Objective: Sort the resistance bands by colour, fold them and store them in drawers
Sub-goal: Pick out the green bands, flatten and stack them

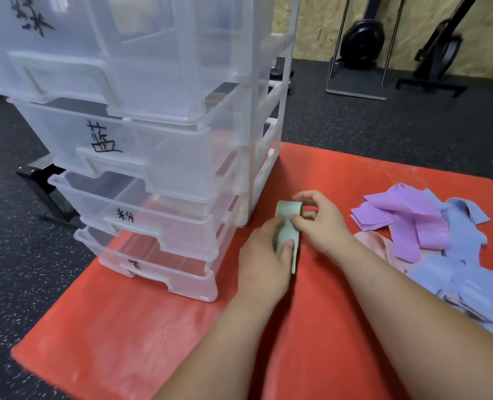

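Hands at mid-frame are folding a mint-green resistance band (286, 230): left hand (264, 256) grips it, right hand (321, 223) pinches its looped end. Next, likely: stowing it in the drawer unit (164, 166).

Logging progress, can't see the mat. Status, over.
Left hand holds green band on red mat. Right hand pinches its folded-over top end. Other bands piled right, drawer unit left.

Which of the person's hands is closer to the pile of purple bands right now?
Right. The right hand, pinching the green band at its far end, sits just left of the purple bands; the left hand holds the band farther left.
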Tool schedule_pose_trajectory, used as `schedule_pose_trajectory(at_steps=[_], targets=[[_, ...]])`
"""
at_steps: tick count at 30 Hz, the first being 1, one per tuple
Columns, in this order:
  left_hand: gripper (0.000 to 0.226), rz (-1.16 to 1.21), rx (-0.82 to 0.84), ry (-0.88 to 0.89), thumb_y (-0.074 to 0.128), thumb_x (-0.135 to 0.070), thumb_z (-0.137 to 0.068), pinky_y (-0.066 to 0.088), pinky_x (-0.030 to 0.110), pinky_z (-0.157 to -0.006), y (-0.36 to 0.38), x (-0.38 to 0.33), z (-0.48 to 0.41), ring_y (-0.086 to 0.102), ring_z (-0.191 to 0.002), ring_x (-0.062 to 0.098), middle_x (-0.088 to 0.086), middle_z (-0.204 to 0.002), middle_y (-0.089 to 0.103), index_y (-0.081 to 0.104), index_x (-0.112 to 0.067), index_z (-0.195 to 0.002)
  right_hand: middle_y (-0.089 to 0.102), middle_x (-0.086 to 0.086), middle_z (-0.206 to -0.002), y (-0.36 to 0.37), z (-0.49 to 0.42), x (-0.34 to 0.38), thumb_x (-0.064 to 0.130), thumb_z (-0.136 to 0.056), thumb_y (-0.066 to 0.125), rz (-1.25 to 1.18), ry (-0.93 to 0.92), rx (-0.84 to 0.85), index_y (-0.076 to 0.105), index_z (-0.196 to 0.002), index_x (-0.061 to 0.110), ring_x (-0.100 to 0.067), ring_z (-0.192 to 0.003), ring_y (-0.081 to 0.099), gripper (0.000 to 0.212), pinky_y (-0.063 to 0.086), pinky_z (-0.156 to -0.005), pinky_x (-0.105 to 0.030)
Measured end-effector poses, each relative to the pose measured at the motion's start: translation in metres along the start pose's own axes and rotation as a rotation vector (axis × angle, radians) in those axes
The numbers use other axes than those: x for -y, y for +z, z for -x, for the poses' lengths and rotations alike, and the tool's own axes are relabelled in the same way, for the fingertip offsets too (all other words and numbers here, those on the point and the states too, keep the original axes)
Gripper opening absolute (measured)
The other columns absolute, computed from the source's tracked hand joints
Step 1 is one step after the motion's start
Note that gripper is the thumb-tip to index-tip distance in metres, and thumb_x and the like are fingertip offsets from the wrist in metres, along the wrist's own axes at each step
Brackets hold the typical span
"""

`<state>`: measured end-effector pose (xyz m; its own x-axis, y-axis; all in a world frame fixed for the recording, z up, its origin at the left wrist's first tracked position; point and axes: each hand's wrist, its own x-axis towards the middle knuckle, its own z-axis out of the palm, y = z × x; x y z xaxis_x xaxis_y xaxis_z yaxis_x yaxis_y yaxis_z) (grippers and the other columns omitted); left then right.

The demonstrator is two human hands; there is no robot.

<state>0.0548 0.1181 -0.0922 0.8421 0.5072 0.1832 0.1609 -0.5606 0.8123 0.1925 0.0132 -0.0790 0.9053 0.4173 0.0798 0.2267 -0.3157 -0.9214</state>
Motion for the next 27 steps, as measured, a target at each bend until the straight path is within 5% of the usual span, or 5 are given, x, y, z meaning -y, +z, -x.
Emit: schedule_pose_trajectory(at_steps=[8,12,21,27], targets=[[0.045,-0.202,-0.013,-0.065,0.058,-0.05,-0.099,0.038,0.04,-0.106,0.002,-0.002,-0.003,0.049,-0.128,0.024,-0.013,-0.139,0.065,0.06,-0.041,-0.143,0.063,0.004,-0.121,-0.004,-0.003,-0.008,0.024,-0.082,0.08,0.195,-0.105,-0.021,0.071,-0.11,0.038,-0.01,-0.102,0.069,0.033,0.055,-0.1,-0.035],[0.046,-0.228,0.027,-0.084,0.055,-0.048,-0.101,0.036,0.041,-0.11,0.001,-0.004,-0.003,0.046,-0.133,0.027,-0.01,-0.146,0.06,0.056,-0.044,-0.146,0.065,0.005,-0.116,-0.013,-0.005,-0.004,0.034,-0.082,0.084,0.341,-0.054,-0.021,0.073,-0.108,0.042,-0.01,-0.098,0.065,0.029,0.052,-0.095,-0.035],[0.049,-0.104,0.041,-0.092,0.052,-0.049,-0.092,0.045,0.043,-0.109,-0.008,-0.005,-0.004,0.057,-0.129,0.024,-0.01,-0.139,0.066,0.063,-0.039,-0.139,0.075,0.012,-0.116,-0.019,-0.006,0.01,0.025,-0.088,0.081,0.291,0.007,0.036,0.077,-0.116,0.031,-0.009,-0.113,0.065,0.029,0.051,-0.103,-0.037],[0.057,-0.038,0.061,-0.073,0.049,-0.052,-0.088,0.045,0.045,-0.112,-0.011,-0.007,-0.002,0.056,-0.132,0.024,-0.007,-0.14,0.066,0.063,-0.034,-0.139,0.067,0.021,-0.106,-0.027,0.01,0.025,0.027,-0.091,0.079,0.33,-0.002,0.014,0.075,-0.124,0.03,-0.009,-0.111,0.063,0.033,0.047,-0.092,-0.027]])
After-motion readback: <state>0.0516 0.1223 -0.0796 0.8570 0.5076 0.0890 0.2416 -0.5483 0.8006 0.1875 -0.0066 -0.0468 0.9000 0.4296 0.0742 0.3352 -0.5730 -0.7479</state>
